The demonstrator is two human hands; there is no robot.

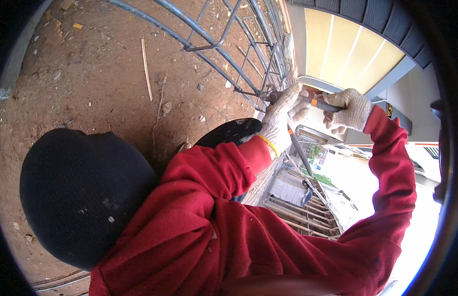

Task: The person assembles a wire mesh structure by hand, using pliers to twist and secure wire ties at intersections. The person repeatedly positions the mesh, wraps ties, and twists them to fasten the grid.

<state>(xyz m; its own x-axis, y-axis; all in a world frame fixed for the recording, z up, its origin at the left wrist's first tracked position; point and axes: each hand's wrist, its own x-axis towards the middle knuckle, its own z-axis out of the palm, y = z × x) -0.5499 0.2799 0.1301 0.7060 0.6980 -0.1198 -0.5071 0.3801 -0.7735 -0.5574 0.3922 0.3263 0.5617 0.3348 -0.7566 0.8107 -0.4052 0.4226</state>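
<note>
A dark long-handled bolt cutter (301, 154) with orange bands has its head at a joint of the grey steel rebar cage (209, 38). My left hand (280, 117), in a pale knitted glove with a yellow cuff edge, is wrapped around the tool close to its head. One handle sticks out below that hand. The other handle runs to the right, where my right hand (351, 109), gloved alike, is closed around its end. The two handles are spread apart. What the jaws grip is too small and partly covered to make out.
Brown bare soil (105, 74) with stones and thin sticks (147, 69) lies left of the cage. My dark-clad knee (85, 192) is at lower left. On the right stand a building with a cream panel (345, 47) and a timber frame structure (303, 209).
</note>
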